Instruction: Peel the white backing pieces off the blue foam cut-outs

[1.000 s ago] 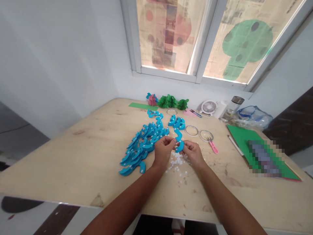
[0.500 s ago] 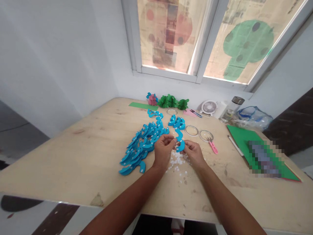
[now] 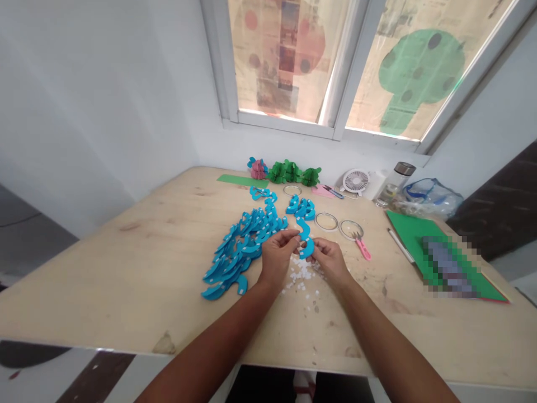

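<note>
Between my hands is a blue S-shaped paper piece (image 3: 308, 247) with small white squares on it. My left hand (image 3: 277, 254) pinches its left side with thumb and fingertips. On its right edge, my right hand (image 3: 330, 258) is closed in a pinch too. Small white paper bits (image 3: 302, 271) lie scattered on the table below my hands. A large heap of blue curved paper pieces (image 3: 235, 246) with white squares sits left of my left hand. Beyond my hands lies a smaller group of blue pieces (image 3: 300, 207).
Tape rolls (image 3: 326, 222) and pink-handled scissors (image 3: 362, 246) lie to the right. Farther right are a white pen (image 3: 400, 246) and green sheets (image 3: 409, 226). Along the wall stand green paper shapes (image 3: 290, 172), a small fan (image 3: 356, 181) and a glass bottle (image 3: 394, 184).
The view has shifted slightly, so everything sits a little to the left. Both hands keep their hold on the blue paper piece, with almost no other movement.
</note>
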A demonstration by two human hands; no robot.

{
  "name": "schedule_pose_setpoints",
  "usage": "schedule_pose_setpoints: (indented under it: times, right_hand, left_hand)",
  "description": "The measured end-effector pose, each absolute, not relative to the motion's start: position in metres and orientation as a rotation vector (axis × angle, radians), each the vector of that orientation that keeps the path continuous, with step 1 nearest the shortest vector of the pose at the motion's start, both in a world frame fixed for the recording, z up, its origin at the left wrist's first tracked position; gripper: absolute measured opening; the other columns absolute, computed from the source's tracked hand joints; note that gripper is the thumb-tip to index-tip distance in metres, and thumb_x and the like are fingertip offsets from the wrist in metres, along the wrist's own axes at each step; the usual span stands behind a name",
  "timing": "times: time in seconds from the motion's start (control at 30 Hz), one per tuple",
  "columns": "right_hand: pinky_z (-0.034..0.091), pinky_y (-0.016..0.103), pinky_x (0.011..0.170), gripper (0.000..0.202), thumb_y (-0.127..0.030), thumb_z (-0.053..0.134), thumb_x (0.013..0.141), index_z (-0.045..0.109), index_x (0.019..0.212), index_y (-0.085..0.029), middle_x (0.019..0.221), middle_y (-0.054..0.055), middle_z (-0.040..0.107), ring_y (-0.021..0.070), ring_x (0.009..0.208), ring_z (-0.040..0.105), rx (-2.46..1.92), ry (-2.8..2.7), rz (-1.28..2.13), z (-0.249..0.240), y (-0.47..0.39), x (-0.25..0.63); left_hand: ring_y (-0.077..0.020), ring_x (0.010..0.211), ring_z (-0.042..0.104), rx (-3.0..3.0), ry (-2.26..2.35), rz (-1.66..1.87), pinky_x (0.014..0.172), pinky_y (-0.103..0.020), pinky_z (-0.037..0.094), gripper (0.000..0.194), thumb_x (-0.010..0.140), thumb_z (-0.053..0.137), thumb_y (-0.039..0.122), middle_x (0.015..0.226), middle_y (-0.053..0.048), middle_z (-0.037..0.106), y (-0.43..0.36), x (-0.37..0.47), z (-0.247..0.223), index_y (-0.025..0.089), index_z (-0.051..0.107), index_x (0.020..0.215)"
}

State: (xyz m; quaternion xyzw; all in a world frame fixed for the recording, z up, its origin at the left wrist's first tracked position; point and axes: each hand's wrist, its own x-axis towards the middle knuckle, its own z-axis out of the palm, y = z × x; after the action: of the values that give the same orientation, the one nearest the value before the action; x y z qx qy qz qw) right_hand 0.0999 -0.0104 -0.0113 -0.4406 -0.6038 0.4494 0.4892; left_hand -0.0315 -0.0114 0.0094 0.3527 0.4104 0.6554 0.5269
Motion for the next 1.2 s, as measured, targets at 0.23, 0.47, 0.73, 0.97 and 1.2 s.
schedule_pose_setpoints:
  times: [0.23, 0.47, 0.73, 0.97, 1.2]
  right_hand:
    - [0.036, 0.02, 0.046, 0.035, -0.046, 0.057, 0.076, 0.06, 0.059, -0.015, 0.051, 0.001, 0.058, 0.0092, 0.046, 0.047, -1.088, -1.501, 1.106, -0.0055, -0.0125, 0.0992]
    - [0.034, 0.019, 0.046, 0.03, -0.041, 0.057, 0.077, 0.061, 0.062, -0.016, 0.051, 0.0, 0.058, 0.0082, 0.045, 0.045, -1.083, -1.489, 1.133, -0.0026, -0.0154, 0.0976]
    - [0.035, 0.02, 0.048, 0.033, -0.043, 0.054, 0.079, 0.059, 0.063, -0.015, 0.052, 0.0, 0.058, 0.0084, 0.046, 0.046, -1.068, -1.491, 1.145, -0.0044, -0.0142, 0.0983]
    - [0.035, 0.021, 0.048, 0.037, -0.047, 0.051, 0.08, 0.059, 0.063, -0.016, 0.053, 0.001, 0.058, 0.0093, 0.047, 0.046, -1.044, -1.508, 1.132, -0.0039, -0.0143, 0.0993]
    - [0.036, 0.021, 0.048, 0.039, -0.05, 0.051, 0.079, 0.06, 0.063, -0.015, 0.053, 0.001, 0.058, 0.0093, 0.047, 0.048, -1.079, -1.507, 1.114, -0.0038, -0.0144, 0.0983]
  left_hand:
    - [-0.0099, 0.053, 0.056, 0.845, 1.003, 1.58, 0.053, -0.022, 0.043, 0.015, 0.056, 0.07, 0.018, 0.064, 0.0, 0.066, -0.011, -0.0312, 0.0087, 0.014, 0.068, 0.071]
    - [-0.0112, 0.056, 0.058, 0.824, 0.997, 1.57, 0.055, -0.023, 0.044, 0.021, 0.054, 0.073, 0.021, 0.064, 0.0, 0.066, -0.0102, -0.0313, 0.0069, 0.014, 0.068, 0.074]
    - [-0.0109, 0.054, 0.056, 0.857, 1.021, 1.556, 0.057, -0.024, 0.044, 0.025, 0.053, 0.074, 0.024, 0.06, 0.0, 0.064, -0.007, -0.033, 0.0026, 0.014, 0.069, 0.075]
    - [-0.0098, 0.052, 0.055, 0.857, 1.012, 1.552, 0.056, -0.024, 0.044, 0.022, 0.054, 0.073, 0.021, 0.061, 0.001, 0.065, -0.0062, -0.0333, -0.0001, 0.014, 0.068, 0.074]
    - [-0.0122, 0.058, 0.059, 0.809, 1.004, 1.549, 0.059, -0.024, 0.045, 0.022, 0.053, 0.074, 0.02, 0.062, -0.001, 0.066, -0.0082, -0.0305, 0.0025, 0.014, 0.068, 0.073]
